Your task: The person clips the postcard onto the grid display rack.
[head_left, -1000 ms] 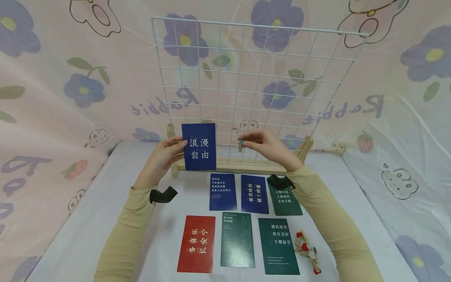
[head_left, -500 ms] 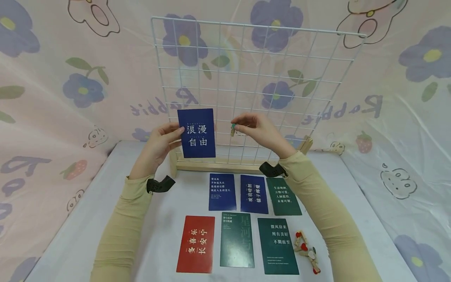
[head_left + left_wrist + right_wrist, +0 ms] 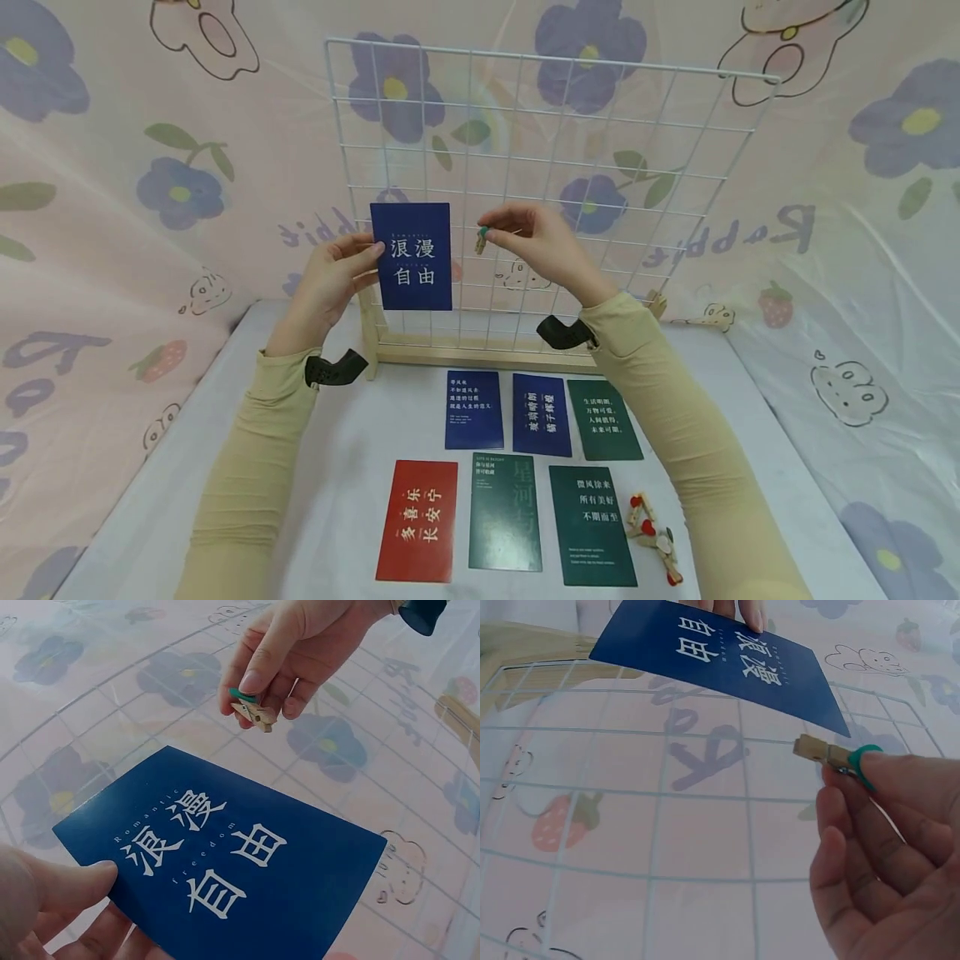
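Note:
My left hand (image 3: 324,279) pinches the left edge of a dark blue card (image 3: 412,257) with white Chinese characters, thumb on its front. The card is upright before the lower left of a white wire grid (image 3: 517,102). To its right, my right hand (image 3: 542,248) pinches a small wooden clothespin (image 3: 480,240) by its green-decorated end. In the right wrist view the clothespin (image 3: 821,752) points toward the card (image 3: 712,656), apart from it. The left wrist view shows the printed words on the card (image 3: 225,862) plainly; the fingers behind it are partly hidden.
Several cards lie in two rows on the white table (image 3: 337,483), among them a red card (image 3: 417,521) and a green card (image 3: 592,525). Clothespins with red decorations (image 3: 647,527) lie at right. A wooden base (image 3: 487,357) supports the grid; a printed cloth hangs behind.
Both hands have risen and shifted left, carrying the blue card and the clothespin up in front of the grid. The cards on the table have stayed in place.

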The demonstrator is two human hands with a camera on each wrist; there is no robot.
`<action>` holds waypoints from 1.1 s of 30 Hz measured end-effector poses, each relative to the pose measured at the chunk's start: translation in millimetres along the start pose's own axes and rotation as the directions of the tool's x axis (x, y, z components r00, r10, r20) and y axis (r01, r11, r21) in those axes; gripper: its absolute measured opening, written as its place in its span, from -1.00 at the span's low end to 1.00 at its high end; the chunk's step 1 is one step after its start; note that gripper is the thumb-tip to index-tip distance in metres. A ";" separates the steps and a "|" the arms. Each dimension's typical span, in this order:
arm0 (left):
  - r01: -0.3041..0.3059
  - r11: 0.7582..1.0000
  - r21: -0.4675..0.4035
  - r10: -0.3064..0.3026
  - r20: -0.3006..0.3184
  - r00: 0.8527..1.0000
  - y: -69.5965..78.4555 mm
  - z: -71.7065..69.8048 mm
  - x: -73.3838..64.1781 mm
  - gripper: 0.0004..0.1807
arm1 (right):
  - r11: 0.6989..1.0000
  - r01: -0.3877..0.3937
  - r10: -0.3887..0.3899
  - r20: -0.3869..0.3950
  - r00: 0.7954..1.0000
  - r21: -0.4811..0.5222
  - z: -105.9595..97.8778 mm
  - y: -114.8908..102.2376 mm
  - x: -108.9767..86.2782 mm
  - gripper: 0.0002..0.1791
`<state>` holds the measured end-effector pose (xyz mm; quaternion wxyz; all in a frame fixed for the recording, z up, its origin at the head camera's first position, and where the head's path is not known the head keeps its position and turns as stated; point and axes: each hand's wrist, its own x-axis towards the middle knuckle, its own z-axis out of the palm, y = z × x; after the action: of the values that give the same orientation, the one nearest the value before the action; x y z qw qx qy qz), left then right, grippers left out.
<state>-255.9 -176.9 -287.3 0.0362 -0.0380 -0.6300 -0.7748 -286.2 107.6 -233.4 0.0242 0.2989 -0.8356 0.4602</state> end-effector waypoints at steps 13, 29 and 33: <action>-0.106 0.994 -0.029 0.106 -0.025 0.994 34.7 6.8 8.1 -0.84 | 0.992 0.105 -0.095 -0.127 0.987 0.070 0.4 -30.0 32.7 -0.75; -0.187 0.979 -0.077 0.176 -0.133 0.975 58.7 14.3 28.0 -0.86 | 0.968 0.235 -0.197 -0.322 0.926 0.084 3.7 -59.8 66.7 -0.76; -0.185 0.979 -0.082 0.171 -0.151 0.974 61.0 18.1 30.2 -0.84 | 0.962 0.252 -0.198 -0.363 0.910 0.108 6.1 -62.3 70.6 -0.76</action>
<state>-279.4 -171.9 -221.2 0.1487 -0.0402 -0.5821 -0.7984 -310.2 44.3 -167.6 0.2022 0.3080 -0.7402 0.5624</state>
